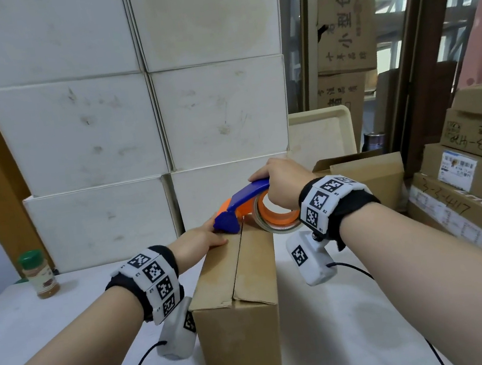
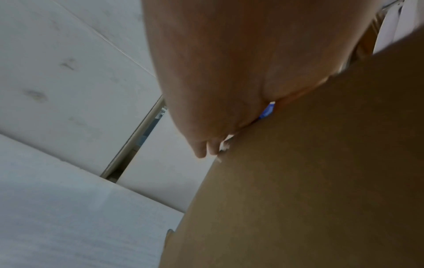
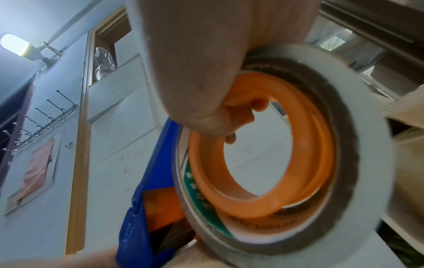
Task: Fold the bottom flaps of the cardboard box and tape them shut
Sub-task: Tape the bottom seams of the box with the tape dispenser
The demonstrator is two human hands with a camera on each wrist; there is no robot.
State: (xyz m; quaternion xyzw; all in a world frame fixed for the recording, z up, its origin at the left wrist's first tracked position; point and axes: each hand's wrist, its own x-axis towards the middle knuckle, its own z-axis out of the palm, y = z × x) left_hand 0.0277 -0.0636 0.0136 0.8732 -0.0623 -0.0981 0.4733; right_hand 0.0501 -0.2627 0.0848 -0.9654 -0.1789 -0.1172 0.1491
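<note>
A brown cardboard box (image 1: 236, 299) stands on the white table, its two long flaps folded flat with a seam down the middle. My right hand (image 1: 276, 183) grips a blue and orange tape dispenser (image 1: 245, 204) with a clear tape roll (image 3: 286, 145), fingers hooked through the orange core. The dispenser's blue nose sits at the far end of the seam. My left hand (image 1: 201, 241) lies flat on the far left flap beside that nose, fingers reaching over the far edge. In the left wrist view the left hand (image 2: 220, 76) presses the box (image 2: 321, 181).
White cartons (image 1: 121, 121) are stacked close behind the box. A spice jar with a green lid (image 1: 39, 274) stands at the table's left. Brown cartons (image 1: 478, 175) pile up at the right, with a cream tray (image 1: 322, 132) leaning behind. Wrist camera cables trail over the table.
</note>
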